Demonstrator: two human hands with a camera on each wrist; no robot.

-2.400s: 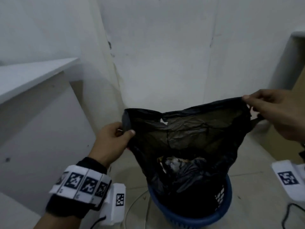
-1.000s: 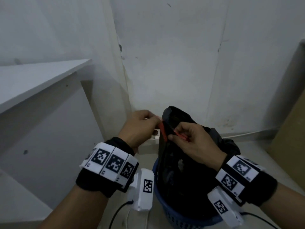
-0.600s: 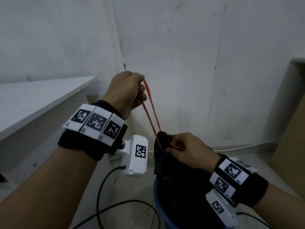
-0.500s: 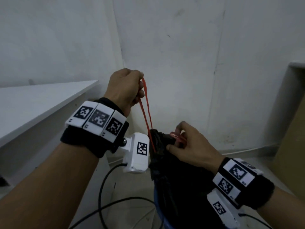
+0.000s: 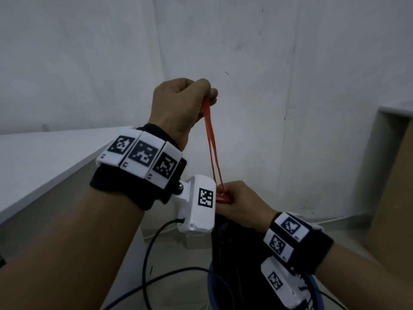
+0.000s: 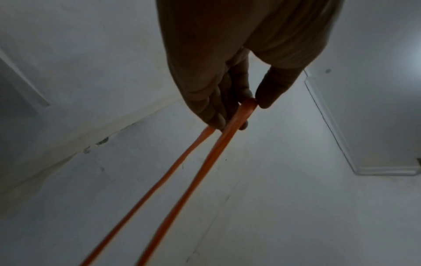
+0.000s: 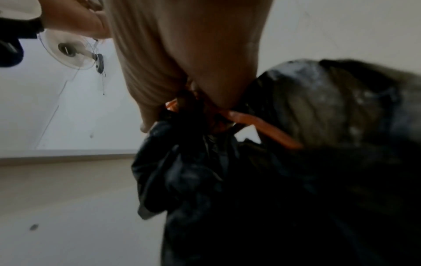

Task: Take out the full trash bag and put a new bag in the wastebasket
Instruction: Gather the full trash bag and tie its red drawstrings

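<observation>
The orange drawstring (image 5: 211,144) is pinched in the curled fingers (image 6: 205,100) of the left hand (image 5: 178,108) and runs taut, its long axis near vertical, down to the right hand (image 5: 241,204). There the fingers (image 7: 148,86) are closed on the gathered neck of the black trash bag (image 7: 296,180), which hangs below them into the blue wastebasket (image 5: 211,285).

Trash bag (image 5: 232,253) mostly hidden behind right hand (image 5: 242,205) and left wrist camera (image 5: 199,209). Wastebasket (image 5: 212,287) rim cut off at bottom edge. Right wrist view blurred; drawstring (image 7: 262,126) grip point not visible.
</observation>
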